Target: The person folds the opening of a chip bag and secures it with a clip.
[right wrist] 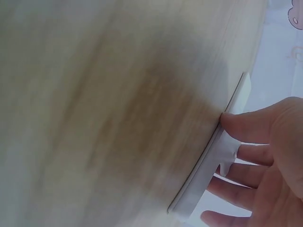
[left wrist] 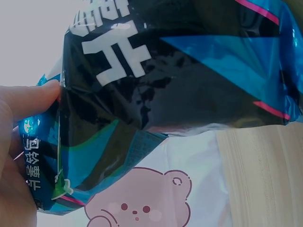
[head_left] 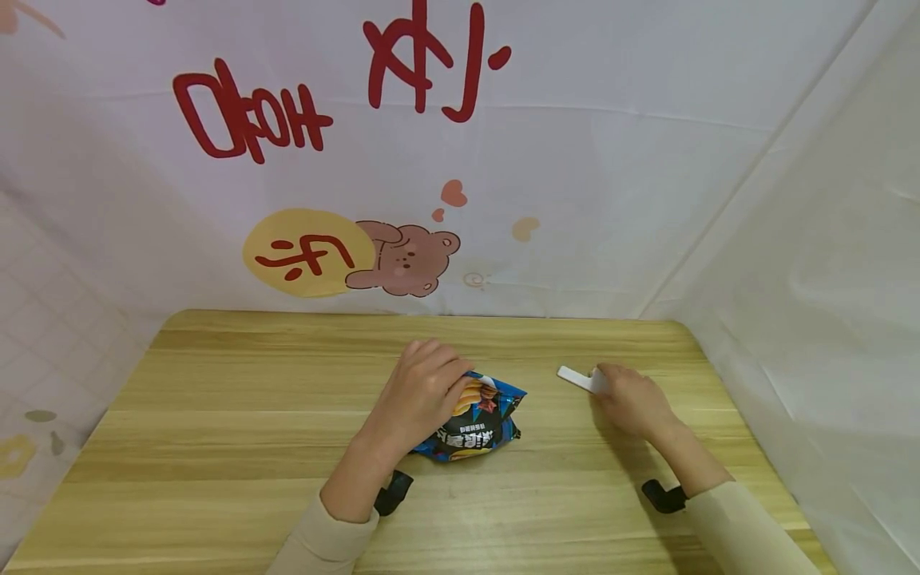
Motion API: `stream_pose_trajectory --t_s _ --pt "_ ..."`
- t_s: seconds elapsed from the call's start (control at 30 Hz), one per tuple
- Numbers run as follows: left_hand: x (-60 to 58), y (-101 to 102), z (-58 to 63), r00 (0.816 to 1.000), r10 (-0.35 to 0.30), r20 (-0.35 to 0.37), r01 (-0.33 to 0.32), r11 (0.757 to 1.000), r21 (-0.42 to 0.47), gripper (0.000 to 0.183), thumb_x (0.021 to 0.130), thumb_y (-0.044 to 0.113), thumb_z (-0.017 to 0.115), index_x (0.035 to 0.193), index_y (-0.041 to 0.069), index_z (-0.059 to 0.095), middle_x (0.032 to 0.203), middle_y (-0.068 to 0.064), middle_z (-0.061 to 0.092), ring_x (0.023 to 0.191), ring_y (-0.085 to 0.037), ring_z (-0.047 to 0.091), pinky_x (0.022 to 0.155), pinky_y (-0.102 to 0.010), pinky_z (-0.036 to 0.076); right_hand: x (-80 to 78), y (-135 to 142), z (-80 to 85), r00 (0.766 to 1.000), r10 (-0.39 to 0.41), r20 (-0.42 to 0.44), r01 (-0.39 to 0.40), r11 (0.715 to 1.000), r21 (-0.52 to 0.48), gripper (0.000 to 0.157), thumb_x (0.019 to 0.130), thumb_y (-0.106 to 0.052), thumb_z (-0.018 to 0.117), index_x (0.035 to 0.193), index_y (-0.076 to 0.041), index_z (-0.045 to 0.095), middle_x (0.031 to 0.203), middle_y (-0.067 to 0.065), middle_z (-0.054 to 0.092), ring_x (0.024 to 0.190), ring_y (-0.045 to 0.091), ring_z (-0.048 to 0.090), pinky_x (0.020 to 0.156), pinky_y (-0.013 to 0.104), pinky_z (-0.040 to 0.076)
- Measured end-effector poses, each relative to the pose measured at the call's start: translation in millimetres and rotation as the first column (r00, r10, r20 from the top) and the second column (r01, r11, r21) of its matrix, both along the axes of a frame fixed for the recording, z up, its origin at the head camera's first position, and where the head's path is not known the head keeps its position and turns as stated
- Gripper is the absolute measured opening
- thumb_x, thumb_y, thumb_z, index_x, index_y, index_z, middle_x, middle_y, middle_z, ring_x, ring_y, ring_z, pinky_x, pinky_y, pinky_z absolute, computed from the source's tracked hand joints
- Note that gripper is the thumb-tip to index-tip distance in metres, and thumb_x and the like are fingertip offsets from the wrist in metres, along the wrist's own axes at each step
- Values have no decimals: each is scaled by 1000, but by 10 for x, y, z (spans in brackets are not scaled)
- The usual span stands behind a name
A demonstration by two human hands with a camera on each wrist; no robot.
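A blue and black potato chip bag (head_left: pixel 470 435) is in the middle of the table in the head view. My left hand (head_left: pixel 424 387) grips it from the left, with the thumb on the near side. In the left wrist view the bag (left wrist: pixel 189 85) fills most of the picture, and the thumb (left wrist: pixel 40 99) presses its edge. To the right, my right hand (head_left: pixel 636 399) pinches a slim white bag clip (head_left: pixel 575 378). The right wrist view shows this clip (right wrist: pixel 208 170) as a long bar with a small hooked tab, thumb on one side and fingers behind.
The wood-grain table (head_left: pixel 237 423) carries both things. A white cloth (head_left: pixel 575 200) with red lettering and a cartoon bear (head_left: pixel 410 259) rises behind its far edge, and another white cloth (head_left: pixel 826 319) stands along the right side. Black mounts (head_left: pixel 663 497) sit at the wrists.
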State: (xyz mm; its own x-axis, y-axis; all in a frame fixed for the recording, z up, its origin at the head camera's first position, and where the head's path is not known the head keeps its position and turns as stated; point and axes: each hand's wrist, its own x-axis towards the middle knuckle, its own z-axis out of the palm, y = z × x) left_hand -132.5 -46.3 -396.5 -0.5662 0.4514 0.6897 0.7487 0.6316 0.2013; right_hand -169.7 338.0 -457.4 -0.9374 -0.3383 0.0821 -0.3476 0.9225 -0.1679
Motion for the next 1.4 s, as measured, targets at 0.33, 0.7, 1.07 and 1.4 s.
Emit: stream_pose_trajectory --t_s 0.33,0.7,1.07,1.4 --pt "1 3 -2 1000 0 4 0 1000 -1 19 85 11 88 102 7 81 97 -1 76 94 -20 66 80 -35 47 5 -3 11 999 -43 -34 41 998 -53 42 84 -9 86 117 6 65 103 21 69 84 37 70 68 54 58" --pt "-9 5 -18 1000 -3 6 3 1000 3 18 85 9 88 102 6 81 98 -2 76 94 -20 66 80 -35 48 68 -52 42 996 -79 -36 76 994 -81 32 88 -12 82 113 5 72 103 17 67 85 33 69 69 53 57" --pt "-2 4 -6 1000 5 25 -4 1000 -6 16 87 9 86 103 7 82 98 -2 76 95 -20 67 82 -36 49 171 -157 178 998 -61 -34 56 990 -129 25 91 -12 81 109 2 74 100 11 68 84 30 70 66 48 57" --pt "-8 8 -10 1000 0 12 0 1000 3 17 87 9 86 103 6 81 98 -2 76 94 -21 67 81 -36 48 254 -270 259 995 -76 -67 58 968 -244 28 95 -15 78 117 2 73 103 11 72 91 33 71 71 51 56"
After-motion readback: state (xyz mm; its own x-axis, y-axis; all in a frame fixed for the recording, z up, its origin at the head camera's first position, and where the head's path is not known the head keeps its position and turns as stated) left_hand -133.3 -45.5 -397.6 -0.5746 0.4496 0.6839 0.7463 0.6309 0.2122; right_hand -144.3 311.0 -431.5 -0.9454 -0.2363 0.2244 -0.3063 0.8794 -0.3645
